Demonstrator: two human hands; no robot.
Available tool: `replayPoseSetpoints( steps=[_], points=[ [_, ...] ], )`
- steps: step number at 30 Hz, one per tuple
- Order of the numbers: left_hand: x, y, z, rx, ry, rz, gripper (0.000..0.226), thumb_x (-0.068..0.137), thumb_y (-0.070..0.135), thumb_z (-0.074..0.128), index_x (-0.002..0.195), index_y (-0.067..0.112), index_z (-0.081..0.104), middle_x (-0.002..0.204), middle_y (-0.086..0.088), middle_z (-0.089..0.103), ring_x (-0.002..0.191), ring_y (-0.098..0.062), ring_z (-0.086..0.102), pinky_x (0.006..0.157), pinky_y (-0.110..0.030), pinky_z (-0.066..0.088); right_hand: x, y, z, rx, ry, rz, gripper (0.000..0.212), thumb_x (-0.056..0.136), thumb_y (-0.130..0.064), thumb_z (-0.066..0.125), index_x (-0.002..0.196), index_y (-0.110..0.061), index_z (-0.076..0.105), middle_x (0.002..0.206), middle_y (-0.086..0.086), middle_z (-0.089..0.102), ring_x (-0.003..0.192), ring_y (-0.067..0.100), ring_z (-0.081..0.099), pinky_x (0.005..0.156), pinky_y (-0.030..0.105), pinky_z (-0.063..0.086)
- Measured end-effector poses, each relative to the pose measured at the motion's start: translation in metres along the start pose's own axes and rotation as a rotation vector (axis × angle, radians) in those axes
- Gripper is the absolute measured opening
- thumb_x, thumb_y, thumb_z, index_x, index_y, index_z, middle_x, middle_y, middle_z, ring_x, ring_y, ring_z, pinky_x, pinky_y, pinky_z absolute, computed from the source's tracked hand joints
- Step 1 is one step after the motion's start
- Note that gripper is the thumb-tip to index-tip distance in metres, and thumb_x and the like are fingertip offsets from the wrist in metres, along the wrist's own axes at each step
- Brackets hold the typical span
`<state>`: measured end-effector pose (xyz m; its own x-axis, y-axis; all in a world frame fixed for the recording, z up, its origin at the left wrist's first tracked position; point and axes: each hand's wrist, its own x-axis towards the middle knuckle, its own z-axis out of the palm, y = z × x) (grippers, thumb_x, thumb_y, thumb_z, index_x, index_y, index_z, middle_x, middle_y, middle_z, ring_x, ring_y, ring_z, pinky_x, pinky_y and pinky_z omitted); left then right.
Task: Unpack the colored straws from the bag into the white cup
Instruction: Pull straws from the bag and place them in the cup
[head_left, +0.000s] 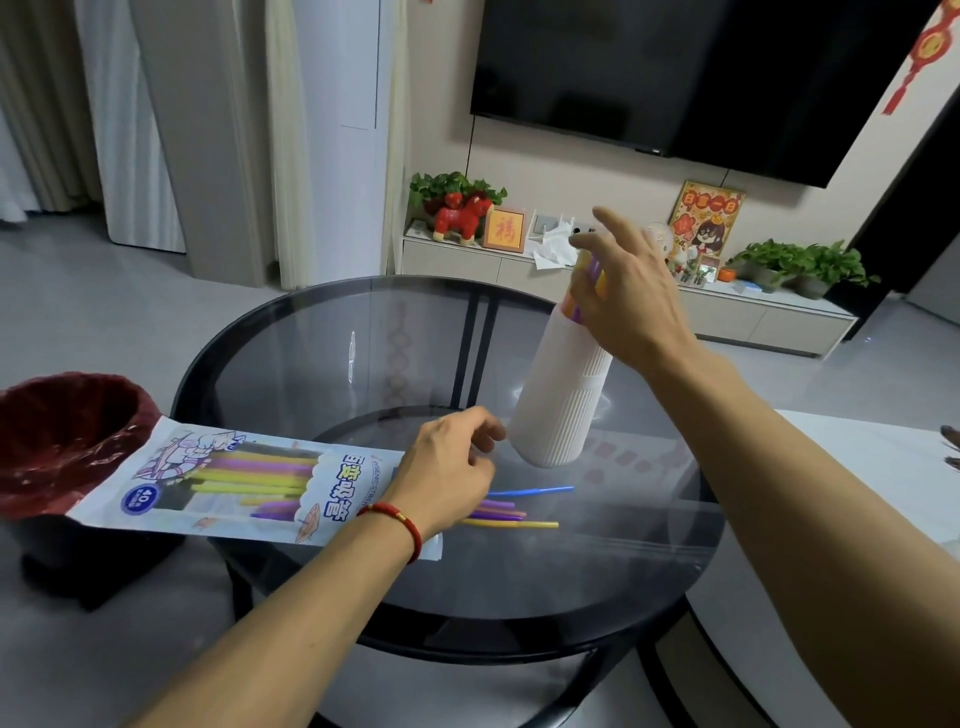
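A tall white ribbed cup (563, 395) stands tilted on the round glass table (322, 358), with purple, yellow and pink straws (592, 273) sticking out of its top. My right hand (631, 296) is over the cup's mouth against those straws, fingers spread. The printed straw bag (234, 478) lies flat at the left, with yellow and purple straws showing through its window. My left hand (447, 467) rests on the bag's open end, fingers curled. Blue, purple and yellow straws (511, 512) poke out from under this hand onto the glass.
A dark red bin (67, 436) stands at the left, under the bag's far end. A white surface (852, 467) lies beside the table on the right. Beyond are a TV cabinet (717, 312) with plants and ornaments, and a wall-mounted TV (675, 67).
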<state>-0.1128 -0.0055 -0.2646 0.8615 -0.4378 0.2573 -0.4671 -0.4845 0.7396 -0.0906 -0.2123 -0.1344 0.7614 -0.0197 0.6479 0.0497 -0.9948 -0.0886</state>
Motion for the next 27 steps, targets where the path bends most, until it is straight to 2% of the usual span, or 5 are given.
replayPoseSetpoints(
  steps=[5,11,18,23,27],
  points=[
    [0.008,-0.010,-0.022,0.332,-0.186,0.138,0.050,0.086,0.033,0.064,0.135,0.027,0.054,0.133,0.000,0.054,0.124,-0.018,0.045,0.101,-0.031,0.042,-0.009,-0.003,-0.008,-0.124,0.139,-0.044,0.038,0.096,-0.025,0.059,0.134,-0.021,0.067,0.164,0.014,0.043,0.155,0.033,0.033,0.121,0.067,0.005],
    [-0.007,-0.050,-0.030,0.811,-0.629,-0.023,0.135,0.058,0.071,0.070,0.156,0.028,-0.014,0.163,-0.005,0.007,0.152,-0.025,-0.005,0.117,-0.067,-0.001,-0.100,-0.023,0.008,0.111,0.167,-0.230,0.020,0.090,-0.023,0.057,0.096,-0.008,0.070,0.102,0.011,0.073,0.093,0.032,0.067,0.081,0.039,0.049],
    [-0.007,-0.049,-0.025,0.983,-0.532,0.057,0.125,0.061,0.049,0.077,0.155,0.017,0.002,0.139,-0.007,0.027,0.133,-0.028,0.035,0.113,-0.073,0.008,-0.177,-0.002,0.066,0.190,-0.581,0.328,0.047,0.106,-0.050,0.035,0.144,-0.027,0.052,0.151,-0.001,0.051,0.143,0.022,0.043,0.120,0.056,0.029],
    [-0.010,-0.037,-0.019,0.965,-0.460,0.081,0.109,0.064,0.036,0.078,0.150,0.019,0.013,0.129,-0.007,0.030,0.122,-0.031,0.043,0.109,-0.059,0.032,-0.199,-0.013,0.076,0.172,-0.628,0.148,0.074,0.095,-0.072,0.038,0.154,-0.028,0.038,0.145,-0.002,0.049,0.132,0.021,0.046,0.110,0.042,0.036],
    [-0.011,-0.032,-0.015,0.899,-0.393,0.150,0.109,0.064,0.034,0.076,0.151,0.025,0.010,0.126,-0.005,0.029,0.120,-0.028,0.042,0.105,-0.052,0.038,-0.200,-0.031,0.085,-0.105,-0.579,-0.050,0.054,0.101,-0.069,0.032,0.130,-0.026,0.050,0.123,-0.003,0.051,0.113,0.022,0.049,0.097,0.039,0.034]
  ],
)
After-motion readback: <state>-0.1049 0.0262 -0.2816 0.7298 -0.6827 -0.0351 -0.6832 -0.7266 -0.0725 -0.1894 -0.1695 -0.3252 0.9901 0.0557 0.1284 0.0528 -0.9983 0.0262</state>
